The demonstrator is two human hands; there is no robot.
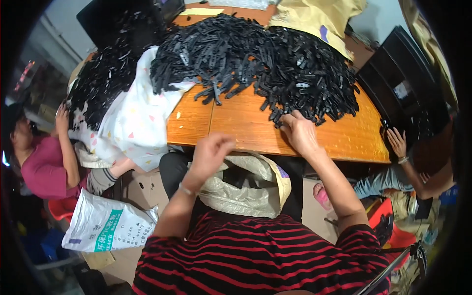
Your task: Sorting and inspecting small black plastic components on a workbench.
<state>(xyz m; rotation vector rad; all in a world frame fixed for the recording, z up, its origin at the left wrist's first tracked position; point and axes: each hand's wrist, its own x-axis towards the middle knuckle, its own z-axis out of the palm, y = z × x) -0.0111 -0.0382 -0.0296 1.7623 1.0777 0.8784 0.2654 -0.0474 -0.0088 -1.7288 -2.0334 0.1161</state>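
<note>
With the clock face centred on the sack at your lap, your right hand [298, 130] works between one and two o'clock, fingers bent down against the near edge of a heap of small black parts [314, 73]; whether they pinch a piece cannot be told. Your left hand [211, 152], blurred between ten and eleven, hangs half-curled by the sack's [231, 200] rim; its grip, too, is unclear.

The black heap sits on the wooden counter [236, 125] toward one o'clock, touching a greyer pile of longer strips [216, 54] at twelve. A hurried sweep there could mix the two kinds.

The sack's mouth gapes unevenly below the counter's edge, unheld by either hand as far as can be seen. Should its rim sag or fold, pieces dragged toward you could miss it and drop to the floor [135, 189].
</note>
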